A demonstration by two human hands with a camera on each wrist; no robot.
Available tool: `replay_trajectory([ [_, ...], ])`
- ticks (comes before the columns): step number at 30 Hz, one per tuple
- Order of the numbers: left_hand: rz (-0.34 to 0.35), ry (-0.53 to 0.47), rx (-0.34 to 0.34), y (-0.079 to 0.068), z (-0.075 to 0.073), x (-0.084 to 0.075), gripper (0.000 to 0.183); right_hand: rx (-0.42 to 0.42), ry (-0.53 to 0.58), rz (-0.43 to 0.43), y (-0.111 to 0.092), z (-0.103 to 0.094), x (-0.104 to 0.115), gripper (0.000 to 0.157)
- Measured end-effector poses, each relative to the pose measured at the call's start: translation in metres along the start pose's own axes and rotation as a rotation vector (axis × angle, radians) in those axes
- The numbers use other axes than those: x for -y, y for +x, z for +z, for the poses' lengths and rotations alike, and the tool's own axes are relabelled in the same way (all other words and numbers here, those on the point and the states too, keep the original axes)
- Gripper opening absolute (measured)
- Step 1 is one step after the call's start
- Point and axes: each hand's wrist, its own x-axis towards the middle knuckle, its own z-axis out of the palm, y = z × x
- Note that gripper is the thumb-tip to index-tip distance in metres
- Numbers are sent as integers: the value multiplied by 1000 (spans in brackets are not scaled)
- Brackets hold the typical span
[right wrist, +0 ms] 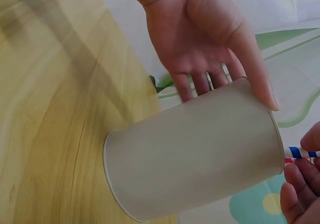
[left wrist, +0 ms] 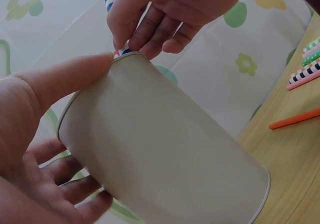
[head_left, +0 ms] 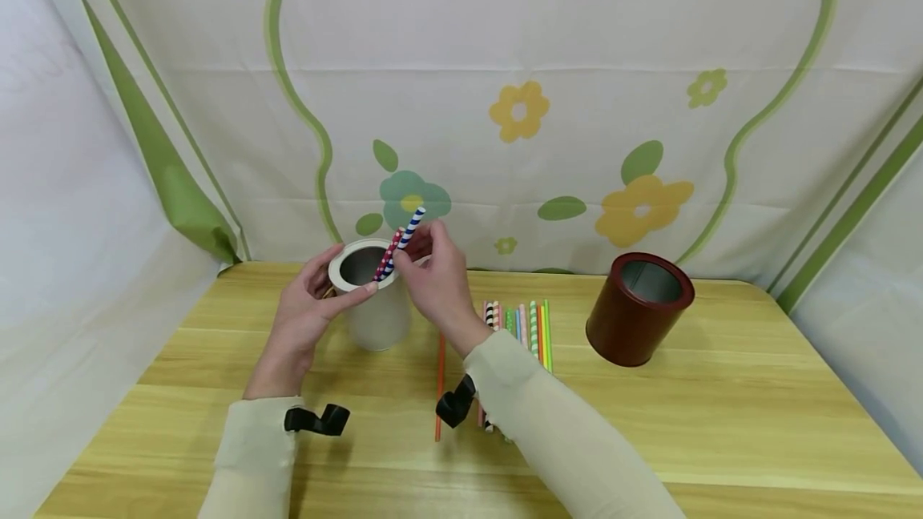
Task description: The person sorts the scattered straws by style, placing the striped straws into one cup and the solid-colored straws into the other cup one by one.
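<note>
A white can (head_left: 378,325) stands on the table, its mouth tipped toward me in the head view. My left hand (head_left: 301,312) grips it near the top, thumb along the rim and fingers round the far side. Over the mouth, my right hand (head_left: 440,280) pinches a blue-and-white striped straw (head_left: 416,220). Close beside that straw is a red straw with white dots (head_left: 394,243). Both straws slant into the can, their lower ends hidden behind the rim in the left wrist view. The right fingertips are right at the rim in the right wrist view.
Several coloured straws (head_left: 534,331) lie side by side, partly under the right forearm. An orange straw (head_left: 441,391) lies apart, left of them. At the right stands an open dark red can (head_left: 626,323). A flowered white cloth (head_left: 461,38) hangs behind the table.
</note>
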Motion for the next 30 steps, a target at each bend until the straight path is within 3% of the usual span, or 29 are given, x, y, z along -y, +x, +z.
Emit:
replay_trajectory([
  [17, 66, -14, 87, 1, -1, 0, 94, 50, -16, 19, 0, 1, -6, 24],
  [30, 67, -9, 63, 0, 0, 3, 86, 71, -45, 21, 0, -4, -7, 23],
])
